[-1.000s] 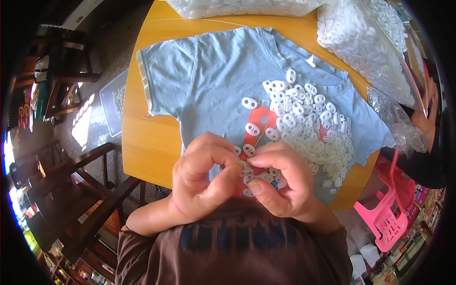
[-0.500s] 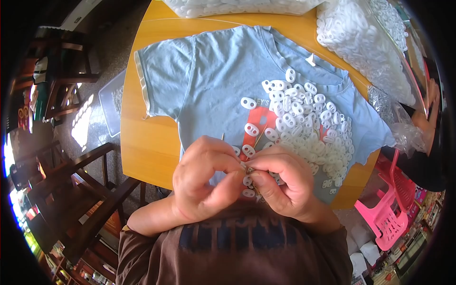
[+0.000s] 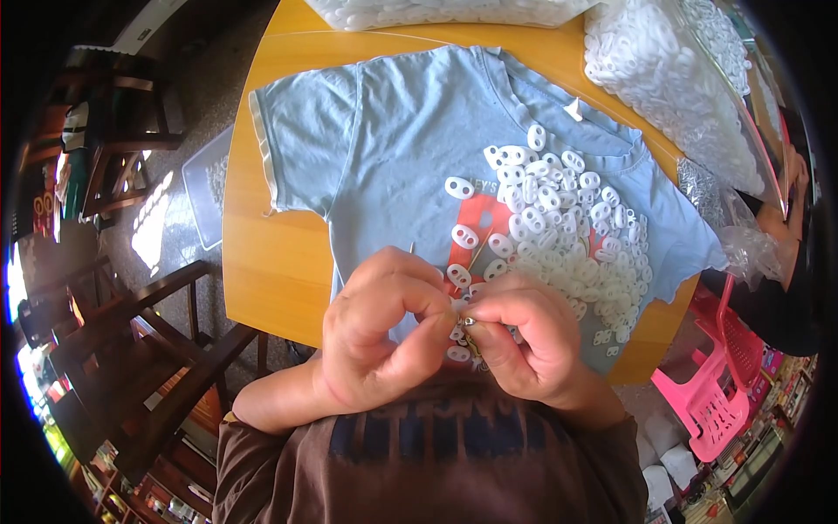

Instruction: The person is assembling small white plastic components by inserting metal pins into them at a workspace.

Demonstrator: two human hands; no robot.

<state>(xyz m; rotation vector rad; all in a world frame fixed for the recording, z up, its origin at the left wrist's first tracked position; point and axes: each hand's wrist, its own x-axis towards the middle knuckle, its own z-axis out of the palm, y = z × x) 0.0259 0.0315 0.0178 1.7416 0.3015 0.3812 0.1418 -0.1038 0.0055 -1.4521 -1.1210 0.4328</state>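
My left hand [image 3: 384, 332] and my right hand [image 3: 532, 341] meet fingertip to fingertip above the front of a light blue T-shirt [image 3: 406, 131] spread on the table. Pinched in my right fingers is a small shiny metal piece [image 3: 469, 321]. The left thumb and forefinger close on a tiny whitish piece, mostly hidden by the fingers. Several white oval plastic pieces with two holes [image 3: 459, 188] lie singly near my hands, and a large pile of them [image 3: 559, 227] covers the shirt's right side. Thin gold-coloured sticks [image 3: 479, 248] lie among them.
Clear bags of white plastic pieces [image 3: 663, 79] stand on the wooden table [image 3: 271, 253] at the back right. A smaller clear bag [image 3: 698, 188] lies at the right edge. Beyond are a pink plastic chair [image 3: 711, 393], another person's arm [image 3: 790, 210] and dark wooden chairs [image 3: 166, 349] at left.
Both hands have shifted slightly to the right, still joined at the fingertips. The small metal piece at the right fingertips shows more plainly now.
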